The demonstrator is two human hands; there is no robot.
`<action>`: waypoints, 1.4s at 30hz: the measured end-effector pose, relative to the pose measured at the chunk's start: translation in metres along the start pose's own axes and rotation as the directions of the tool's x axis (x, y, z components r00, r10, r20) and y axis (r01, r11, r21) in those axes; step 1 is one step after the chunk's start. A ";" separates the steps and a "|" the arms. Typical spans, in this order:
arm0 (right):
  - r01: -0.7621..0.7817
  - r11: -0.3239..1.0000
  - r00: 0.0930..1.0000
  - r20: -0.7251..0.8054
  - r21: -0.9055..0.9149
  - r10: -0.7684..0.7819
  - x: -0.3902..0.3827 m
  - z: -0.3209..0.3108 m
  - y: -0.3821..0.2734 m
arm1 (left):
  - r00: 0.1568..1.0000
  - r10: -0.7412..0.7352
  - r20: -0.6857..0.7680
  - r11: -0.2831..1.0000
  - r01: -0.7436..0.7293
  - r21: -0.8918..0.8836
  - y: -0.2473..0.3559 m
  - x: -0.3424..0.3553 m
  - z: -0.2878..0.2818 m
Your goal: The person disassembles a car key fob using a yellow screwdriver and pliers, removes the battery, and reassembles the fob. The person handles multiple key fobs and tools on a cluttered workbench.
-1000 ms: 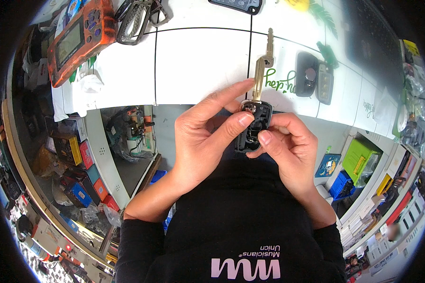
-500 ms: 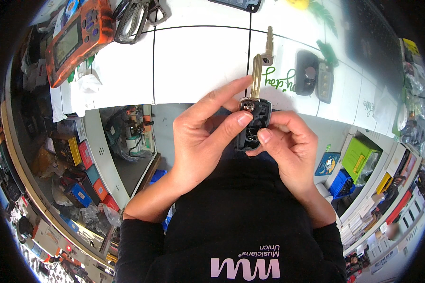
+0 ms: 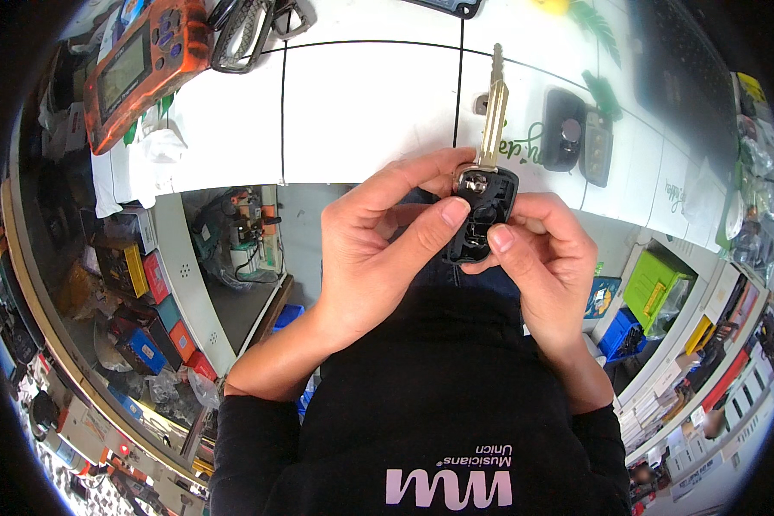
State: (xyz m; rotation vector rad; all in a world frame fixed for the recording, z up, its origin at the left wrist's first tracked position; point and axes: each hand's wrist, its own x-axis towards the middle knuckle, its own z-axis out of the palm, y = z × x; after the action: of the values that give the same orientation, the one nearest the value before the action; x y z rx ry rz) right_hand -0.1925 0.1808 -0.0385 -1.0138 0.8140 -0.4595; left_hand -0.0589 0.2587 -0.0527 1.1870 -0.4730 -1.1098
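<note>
Both my hands hold a black car key (image 3: 493, 196) over the near edge of the white table. Its shell is opened up, with the hollow inside facing up and a long metal blade pointing away from me. My left hand (image 3: 374, 232) is closed on the shell's left side, thumb on top and fingers behind. At the lower right, my right hand (image 3: 542, 258) pinches the shell between thumb and fingers. A loose key blade (image 3: 497, 57) lies on the table, partly hidden behind the held blade. To its right are a dark key fob half (image 3: 564, 129) and a lighter-faced piece (image 3: 595, 148).
An orange and black handheld device (image 3: 143, 73) with a screen lies at the far left of the white table (image 3: 361, 112). Beside it is a dark looped object (image 3: 242, 34). Drawers and shelves with boxes (image 3: 142, 344) stand at left; a green box (image 3: 654, 288) is at right.
Both hands and the key have shifted slightly right and away from me. The held blade now tilts right and overlaps the loose blade on the table.
</note>
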 end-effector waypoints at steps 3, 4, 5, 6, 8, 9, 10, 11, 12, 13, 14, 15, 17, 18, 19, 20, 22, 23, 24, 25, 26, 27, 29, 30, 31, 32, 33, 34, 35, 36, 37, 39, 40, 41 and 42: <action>0.019 1.000 1.000 -0.002 -0.021 -0.019 -0.001 -0.001 0.001 | 0.999 0.026 0.021 0.999 -0.026 0.018 -0.001 0.000 -0.001; 0.053 0.996 0.999 0.003 -0.070 -0.053 -0.001 -0.002 0.000 | 0.999 0.045 0.027 0.998 -0.046 0.036 -0.001 0.001 -0.002; 0.086 0.989 0.996 0.010 -0.118 -0.085 -0.001 -0.004 -0.001 | 0.997 0.064 0.032 0.996 -0.065 0.053 -0.002 0.001 -0.002; 0.121 0.979 0.993 0.017 -0.166 -0.119 0.000 -0.005 -0.002 | 0.996 0.083 0.041 0.994 -0.086 0.070 -0.002 0.002 -0.002; 0.128 0.991 0.990 -0.055 -0.027 -0.129 0.005 0.004 -0.001 | 0.994 0.102 0.036 0.994 -0.103 0.044 -0.007 0.003 0.002; 0.134 0.990 0.987 -0.090 0.040 -0.130 0.008 0.008 -0.001 | 0.993 0.111 0.033 0.993 -0.112 0.029 -0.008 0.003 0.003; 0.107 0.994 0.992 -0.066 0.021 -0.106 0.010 0.006 -0.002 | 0.992 0.119 0.043 0.991 -0.121 0.057 -0.008 0.003 0.005; 0.081 0.997 0.996 -0.042 0.001 -0.080 0.011 0.005 -0.004 | 0.991 0.126 0.053 0.988 -0.130 0.084 -0.008 0.003 0.007; 0.057 0.998 0.998 -0.022 -0.017 -0.058 0.011 0.003 -0.004 | 0.989 0.132 0.068 0.984 -0.140 0.114 -0.008 0.004 0.008; 0.045 0.999 0.999 -0.025 0.026 -0.044 0.011 0.003 -0.004 | 0.990 0.118 0.079 0.986 -0.126 0.106 -0.005 0.005 0.008; 0.032 0.997 0.999 -0.028 0.070 -0.030 0.011 0.004 -0.004 | 0.985 0.145 0.098 0.979 -0.158 0.131 -0.003 0.007 0.006; 0.020 0.993 0.999 -0.028 0.112 -0.017 0.011 0.005 -0.004 | 0.978 0.173 0.117 0.969 -0.190 0.155 -0.002 0.010 0.001; -0.029 0.988 1.000 0.006 0.152 0.028 0.011 0.003 -0.007 | 0.974 0.210 0.086 0.968 -0.220 0.124 0.002 0.020 -0.002; -0.071 0.987 0.997 0.045 0.147 0.065 0.012 0.001 -0.012 | 0.986 0.162 0.031 0.967 -0.165 0.192 0.009 0.026 -0.001; -0.112 0.984 0.991 0.083 0.141 0.101 0.012 -0.001 -0.015 | 0.982 0.162 0.093 0.973 -0.175 0.149 0.013 0.032 -0.001; -0.097 0.990 0.992 0.085 0.105 0.089 0.013 -0.003 -0.015 | 0.974 0.164 0.156 0.978 -0.181 0.106 0.016 0.038 -0.002; -0.061 0.998 0.995 0.082 0.029 0.059 0.014 -0.005 -0.018 | 0.944 0.215 0.249 0.958 -0.254 0.136 0.019 0.048 -0.004; -0.067 0.998 0.995 0.078 0.015 0.066 0.014 -0.006 -0.021 | 0.925 0.238 0.295 0.945 -0.291 0.148 0.020 0.051 -0.004; -0.063 0.998 0.996 0.072 0.019 0.061 0.014 -0.006 -0.023 | 0.930 0.242 0.278 0.953 -0.282 0.115 0.020 0.050 -0.002; -0.058 0.998 0.996 0.067 0.022 0.056 0.014 -0.006 -0.024 | 0.934 0.244 0.260 0.959 -0.273 0.082 0.018 0.049 -0.001; -0.053 0.998 0.997 0.061 0.026 0.052 0.015 -0.006 -0.025 | 0.939 0.245 0.241 0.963 -0.264 0.049 0.016 0.047 0.000; -0.031 0.999 0.998 0.057 0.011 0.031 0.015 -0.006 -0.025 | 0.943 0.231 0.240 0.971 -0.240 0.007 0.015 0.045 0.000; 0.012 1.000 0.999 0.052 -0.018 -0.011 0.016 -0.005 -0.023 | 0.950 0.202 0.238 0.979 -0.189 -0.077 0.013 0.042 0.000; 0.007 1.000 0.999 0.050 -0.018 -0.006 0.016 -0.006 -0.024 | 0.954 0.198 0.224 0.980 -0.184 -0.082 0.013 0.041 0.000; 0.001 1.000 0.999 0.048 -0.019 0.000 0.016 -0.006 -0.024 | 0.959 0.194 0.208 0.980 -0.179 -0.088 0.012 0.040 0.001; -0.005 1.000 0.999 0.047 -0.020 0.006 0.016 -0.006 -0.024 | 0.963 0.189 0.193 0.980 -0.174 -0.093 0.012 0.039 0.002; -0.008 1.000 0.999 0.050 -0.008 0.009 0.016 -0.006 -0.024 | 0.961 0.194 0.198 0.980 -0.181 -0.081 0.012 0.039 0.002; -0.012 1.000 0.998 0.054 0.003 0.011 0.016 -0.006 -0.024 | 0.959 0.199 0.203 0.980 -0.188 -0.070 0.012 0.040 0.001; -0.015 1.000 0.998 0.057 0.014 0.014 0.015 -0.006 -0.023 | 0.957 0.203 0.208 0.979 -0.195 -0.058 0.012 0.040 0.000; -0.024 0.999 0.998 0.054 0.029 0.022 0.015 -0.006 -0.023 | 0.957 0.199 0.211 0.980 -0.192 -0.053 0.012 0.040 0.000; -0.033 0.998 0.998 0.051 0.044 0.030 0.014 -0.006 -0.022 | 0.957 0.194 0.214 0.981 -0.188 -0.049 0.011 0.040 0.000; -0.039 0.999 0.997 0.063 0.035 0.036 0.013 -0.006 -0.020 | 0.962 0.183 0.202 0.983 -0.176 -0.051 0.010 0.040 -0.001; -0.077 0.996 0.993 0.092 0.047 0.073 0.013 -0.006 -0.019 | 0.966 0.176 0.187 0.984 -0.168 -0.058 0.010 0.038 -0.002; -0.115 0.992 0.987 0.115 0.057 0.108 0.013 -0.005 -0.019 | 0.971 0.169 0.172 0.985 -0.160 -0.065 0.009 0.036 -0.003; -0.152 0.986 0.980 0.142 0.069 0.141 0.013 -0.003 -0.017 | 0.974 0.152 0.170 0.988 -0.146 -0.051 0.009 0.033 -0.003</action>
State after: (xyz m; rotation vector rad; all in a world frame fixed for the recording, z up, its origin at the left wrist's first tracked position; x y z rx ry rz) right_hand -0.1862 0.1619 -0.0291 -0.8937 0.7364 -0.2906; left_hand -0.0387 0.2305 -0.0538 1.0084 -0.6621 -1.0920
